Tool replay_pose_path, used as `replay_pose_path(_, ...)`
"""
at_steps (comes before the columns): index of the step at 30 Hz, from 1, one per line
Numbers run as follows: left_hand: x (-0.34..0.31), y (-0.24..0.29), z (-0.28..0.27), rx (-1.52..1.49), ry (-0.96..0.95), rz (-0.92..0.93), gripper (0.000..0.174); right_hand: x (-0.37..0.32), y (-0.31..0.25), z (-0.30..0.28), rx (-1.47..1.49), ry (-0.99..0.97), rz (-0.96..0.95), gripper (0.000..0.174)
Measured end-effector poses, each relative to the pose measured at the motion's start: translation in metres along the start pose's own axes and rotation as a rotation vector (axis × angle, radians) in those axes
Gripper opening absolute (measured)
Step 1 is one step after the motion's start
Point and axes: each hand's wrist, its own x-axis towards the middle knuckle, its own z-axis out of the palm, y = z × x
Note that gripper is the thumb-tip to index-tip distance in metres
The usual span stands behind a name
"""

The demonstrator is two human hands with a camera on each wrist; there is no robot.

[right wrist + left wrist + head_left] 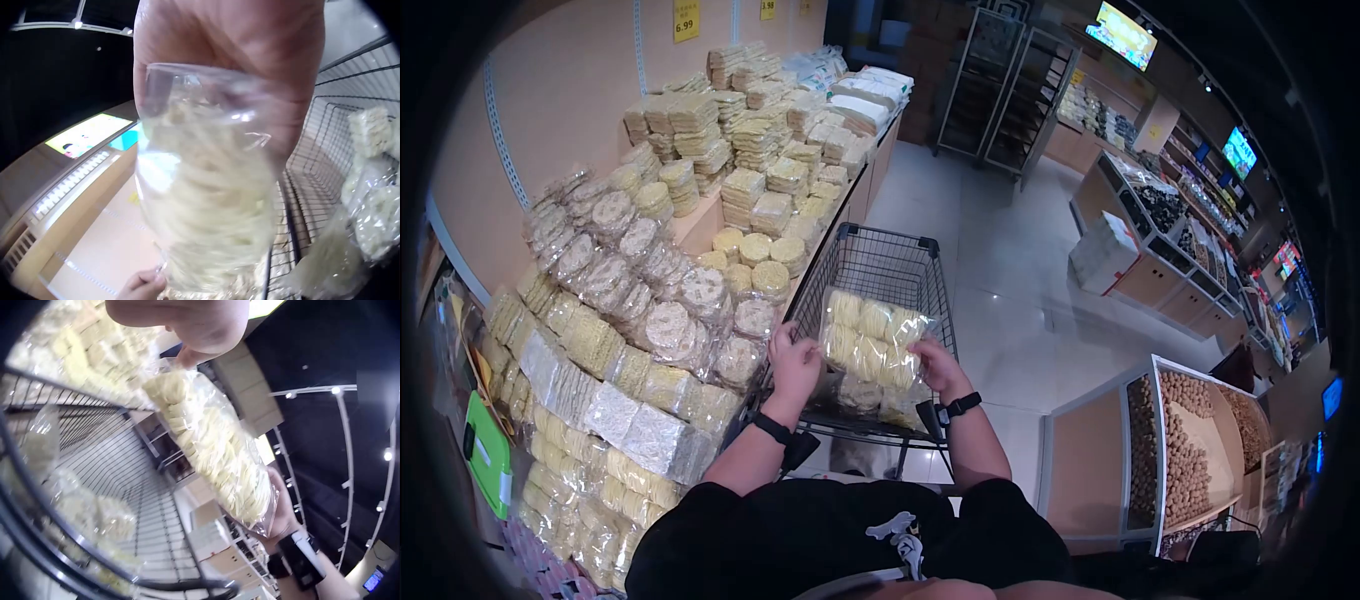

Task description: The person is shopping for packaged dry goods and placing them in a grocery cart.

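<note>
A clear plastic bag of pale yellow noodle bundles (874, 338) is held up over the shopping cart (890, 250) between both hands. My left hand (793, 362) pinches its left edge; in the right wrist view the left fingertips (150, 278) grip a corner of the plastic. At the opposite end, my right hand (943, 366) grips the bag, its palm (231, 31) behind the clear film in the right wrist view. Several other bags of noodles (94, 512) lie in the cart below, partly covered by the held bag in the head view.
Left of the cart, a long display counter carries stacked noodle packs (690, 125) and bagged round noodle cakes (668, 325). A bin of walnuts (1185, 460) stands at the right. Farther off are a tall rack (1005, 90) and more display counters (1160, 240) beyond the tiled floor (1020, 300).
</note>
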Motion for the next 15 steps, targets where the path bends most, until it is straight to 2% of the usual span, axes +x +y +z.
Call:
replay_pose_path(1, -0.012, -0.013, 0.017, -0.006, 0.007, -0.004, 0.006, 0.017, 0.017, -0.026, 0.02, 0.027, 0.012, 0.04)
replay_pose_path(2, -0.024, -0.029, 0.03, 0.004, -0.063, -0.009, 0.006, 0.023, 0.031, -0.032, 0.075, 0.077, -0.05, 0.04)
replay_pose_path(3, -0.027, -0.035, 0.039, 0.016, -0.131, -0.013, 0.006, 0.026, 0.048, -0.038, 0.115, 0.086, -0.02, 0.041)
replay_pose_path(5, -0.023, -0.031, 0.041, 0.044, -0.137, 0.038, 0.006, 0.041, 0.066, -0.055, 0.164, 0.092, 0.02, 0.042)
replay_pose_path(7, -0.032, -0.041, 0.04, 0.078, -0.202, 0.076, 0.007, 0.044, 0.09, -0.066, 0.242, 0.094, 0.314, 0.041)
replay_pose_path(8, -0.037, -0.046, 0.041, 0.088, -0.219, 0.068, 0.007, 0.045, 0.102, -0.071, 0.258, 0.098, 0.328, 0.041)
replay_pose_path(10, -0.041, -0.05, 0.045, 0.137, -0.369, 0.013, 0.005, 0.047, 0.107, -0.074, 0.173, 0.202, 0.36, 0.038)
replay_pose_path(15, -0.043, -0.055, 0.047, 0.188, -0.387, 0.052, 0.001, 0.048, 0.114, -0.078, 0.257, 0.21, 0.476, 0.031)
